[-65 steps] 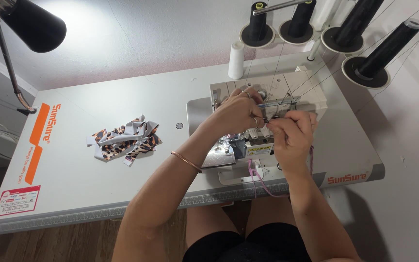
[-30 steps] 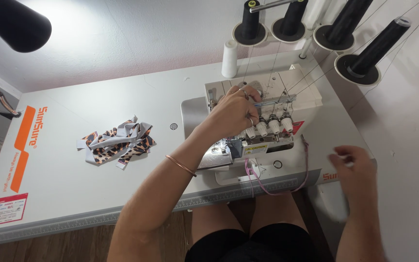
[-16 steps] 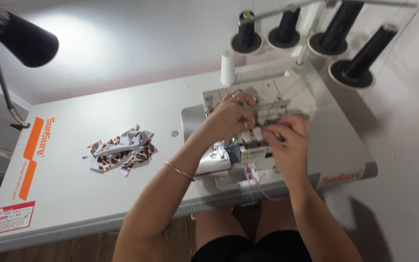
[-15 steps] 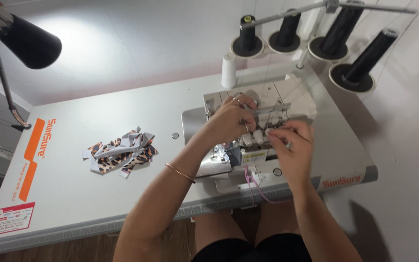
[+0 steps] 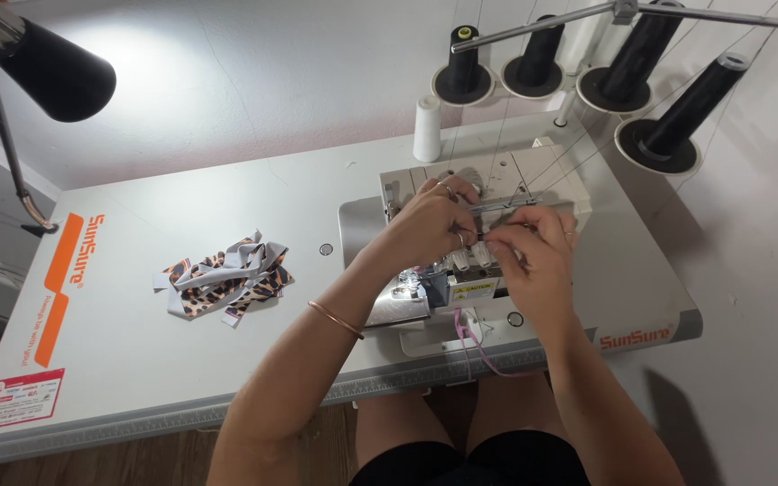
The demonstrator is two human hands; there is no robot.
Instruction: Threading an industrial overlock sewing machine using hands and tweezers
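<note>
My left hand [image 5: 427,220] and my right hand [image 5: 533,256] meet over the front of a white overlock sewing machine [image 5: 547,180], just above its row of tension knobs. The left hand's fingertips are pinched on a fine thread at the metal thread guide [image 5: 506,205]. A thin dark tool sits between the right hand's thumb and forefinger, with only its tip [image 5: 486,237] showing, pointed at the left fingertips. Threads run down to the machine from black thread cones [image 5: 628,63] on the stand behind it.
A pile of leopard-print and grey fabric strips [image 5: 227,279] lies on the white table [image 5: 137,378] to the left. A white cone [image 5: 427,126] stands behind the machine. A black lamp [image 5: 56,76] hangs at top left. Pink thread [image 5: 474,346] dangles over the front edge.
My right hand reached out to the table's right side, then came back to the machine front and closed in against the left fingertips. The left hand stayed on the machine.
</note>
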